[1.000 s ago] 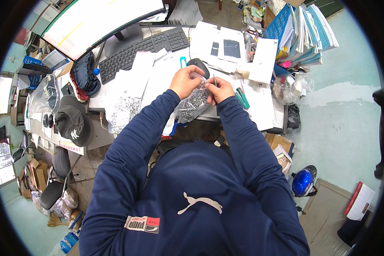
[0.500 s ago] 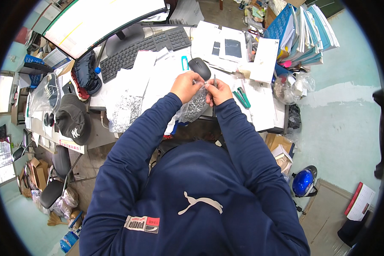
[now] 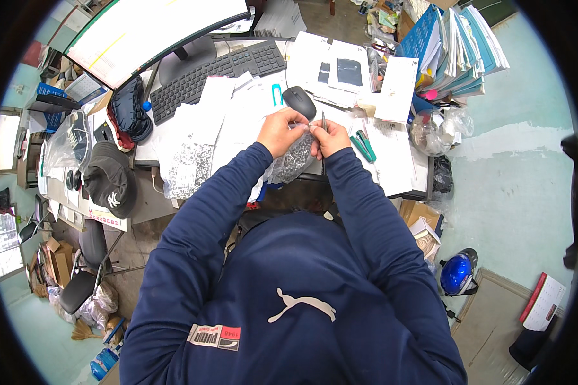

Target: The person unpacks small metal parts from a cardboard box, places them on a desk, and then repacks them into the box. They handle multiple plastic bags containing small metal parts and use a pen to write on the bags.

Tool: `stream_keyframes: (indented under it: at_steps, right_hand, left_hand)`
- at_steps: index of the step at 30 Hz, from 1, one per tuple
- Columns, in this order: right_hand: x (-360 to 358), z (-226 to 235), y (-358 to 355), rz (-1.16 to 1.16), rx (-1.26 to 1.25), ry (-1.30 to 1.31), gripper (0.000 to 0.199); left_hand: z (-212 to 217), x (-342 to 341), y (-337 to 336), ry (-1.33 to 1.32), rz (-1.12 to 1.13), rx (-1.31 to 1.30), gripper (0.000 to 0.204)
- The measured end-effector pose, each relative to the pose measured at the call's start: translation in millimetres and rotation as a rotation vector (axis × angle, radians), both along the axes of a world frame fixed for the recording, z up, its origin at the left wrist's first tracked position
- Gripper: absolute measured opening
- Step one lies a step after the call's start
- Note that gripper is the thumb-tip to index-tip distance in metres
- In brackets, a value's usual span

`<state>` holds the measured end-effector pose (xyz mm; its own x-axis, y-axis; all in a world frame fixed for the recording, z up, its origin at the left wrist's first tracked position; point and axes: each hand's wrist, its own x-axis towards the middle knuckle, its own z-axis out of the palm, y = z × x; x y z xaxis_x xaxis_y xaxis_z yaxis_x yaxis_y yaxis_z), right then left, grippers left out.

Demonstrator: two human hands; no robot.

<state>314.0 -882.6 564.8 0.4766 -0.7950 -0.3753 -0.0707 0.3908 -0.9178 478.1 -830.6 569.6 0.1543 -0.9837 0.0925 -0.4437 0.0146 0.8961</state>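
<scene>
Hands little shifted since earlier frame. Left hand (image 3: 280, 130) and right hand (image 3: 329, 138) together, both pinching top of clear plastic bag of small grey parts (image 3: 291, 162), near dark computer mouse (image 3: 299, 102).

The bench (image 3: 401, 183) offers little bare room. Just beyond the hands, a mouse (image 3: 299, 102) blocks the way toward the keyboard (image 3: 218, 70) at the far edge. Green-handled pliers (image 3: 364, 145) lie just right of the right hand (image 3: 328, 138). Loose papers (image 3: 234, 119) cover the surface left of the left hand (image 3: 280, 130). A cap (image 3: 111, 185) fills the left corner, and stacked folders (image 3: 459, 48) the far right corner.
</scene>
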Motion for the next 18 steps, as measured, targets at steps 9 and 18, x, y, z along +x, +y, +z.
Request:
stream_keyframes:
  at_steps: [9,18]
  right_hand:
    - [-0.4,6.6,3.1,0.072,-0.101,0.061,0.01]
    - [-1.3,3.6,7.3,0.039,-0.088,0.048,0.012]
  left_hand:
    - [-3.4,2.1,3.0,-0.009,0.003,-0.033,0.02]
    - [-0.4,-2.3,8.4,-0.148,0.021,-0.164,0.015]
